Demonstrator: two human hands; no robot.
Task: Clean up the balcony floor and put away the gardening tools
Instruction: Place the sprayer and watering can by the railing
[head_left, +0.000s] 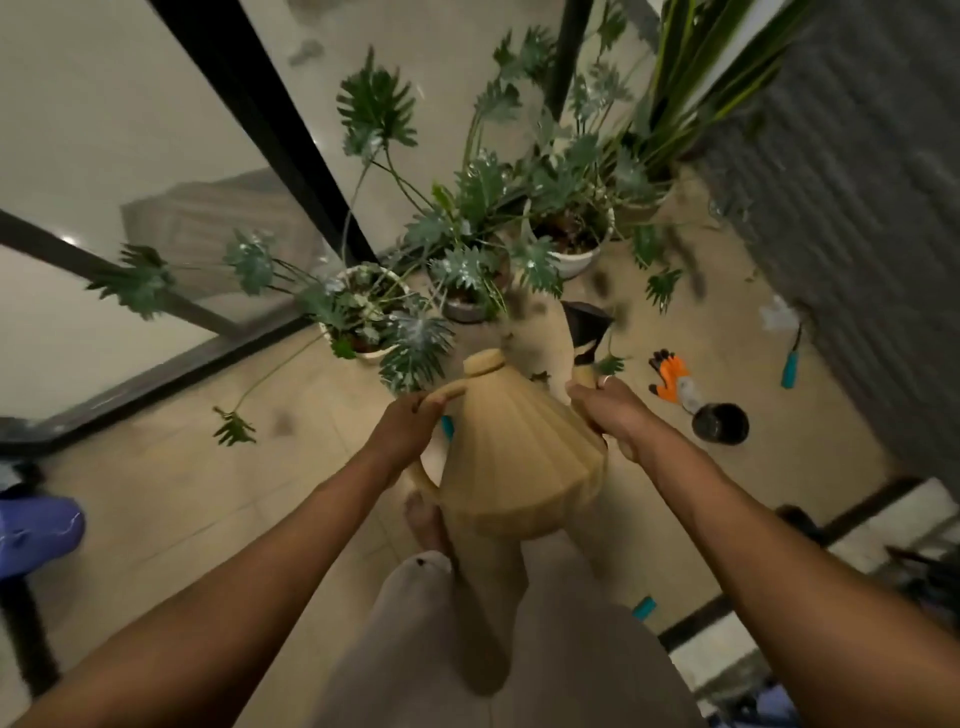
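A tan ribbed watering can (511, 457) with a small lid hangs in front of me above the tiled floor. My left hand (402, 428) grips its curved handle on the left. My right hand (610, 410) holds the can's right side near the spout. On the floor to the right lie orange gardening gloves (671, 375), a small black pot (719, 423) and a teal-handled tool (790, 364) by the grey wall. Another teal handle (644, 607) shows near my legs. The can hides part of a teal object under my left hand.
Potted plants in white pots (571, 262) (363, 348) crowd the corner ahead, leaves spreading over the floor. A dark object (587, 322) stands behind the can. Glass doors with black frames (270, 130) run along the left. A purple thing (36, 530) lies at far left.
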